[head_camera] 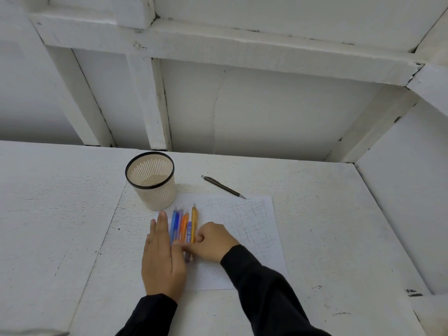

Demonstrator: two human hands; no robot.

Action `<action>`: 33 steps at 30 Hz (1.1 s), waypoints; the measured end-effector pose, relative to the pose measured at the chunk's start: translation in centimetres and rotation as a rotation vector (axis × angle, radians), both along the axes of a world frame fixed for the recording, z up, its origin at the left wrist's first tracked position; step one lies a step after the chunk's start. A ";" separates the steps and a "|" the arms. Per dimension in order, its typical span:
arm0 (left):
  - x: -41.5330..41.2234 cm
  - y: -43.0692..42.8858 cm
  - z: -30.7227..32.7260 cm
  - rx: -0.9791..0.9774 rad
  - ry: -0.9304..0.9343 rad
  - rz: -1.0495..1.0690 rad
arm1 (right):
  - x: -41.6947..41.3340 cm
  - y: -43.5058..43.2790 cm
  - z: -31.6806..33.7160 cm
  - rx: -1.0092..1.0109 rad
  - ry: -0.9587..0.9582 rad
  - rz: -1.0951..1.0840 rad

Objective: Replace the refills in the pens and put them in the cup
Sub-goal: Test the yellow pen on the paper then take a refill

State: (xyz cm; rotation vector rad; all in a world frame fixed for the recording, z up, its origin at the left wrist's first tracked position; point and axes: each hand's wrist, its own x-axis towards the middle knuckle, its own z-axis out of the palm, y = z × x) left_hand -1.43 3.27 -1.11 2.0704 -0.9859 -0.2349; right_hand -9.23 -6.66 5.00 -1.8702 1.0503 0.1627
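Note:
Several coloured pens (184,226) lie side by side on a scribbled sheet of paper (252,229): blue, purple, orange and amber, with a small blue refill pack (189,232) among them. My left hand (162,253) rests flat beside them on the left, fingers straight. My right hand (211,242) sits at the pens' near ends with curled fingers pinching one of them; which pen I cannot tell. A beige slotted cup (152,181) with a black rim stands upright behind the pens. A black pen (223,186) lies alone on the table to the cup's right.
The white painted table (60,214) meets a white wall with beams at the back, and a white side panel (400,209) closes it on the right.

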 end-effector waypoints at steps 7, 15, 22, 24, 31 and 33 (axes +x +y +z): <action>2.2 0.9 0.8 0.016 0.027 0.068 | 4.1 3.1 0.7 -0.335 0.090 0.119; 4.5 1.7 -0.1 0.167 0.008 -0.076 | 6.0 3.9 -0.1 -0.468 0.217 0.142; 3.7 1.4 -0.7 0.311 -0.154 -0.206 | 3.5 2.1 -0.6 -0.486 0.102 -0.070; 3.5 1.3 -1.0 0.353 -0.206 -0.228 | 2.5 1.2 -0.8 -0.477 0.103 -0.068; 3.0 1.0 -1.5 0.383 -0.375 -0.277 | 0.7 0.9 -1.6 -0.477 0.126 0.037; 2.7 0.9 -1.5 0.396 -0.409 -0.293 | 0.3 0.8 -1.8 -0.432 0.086 -0.010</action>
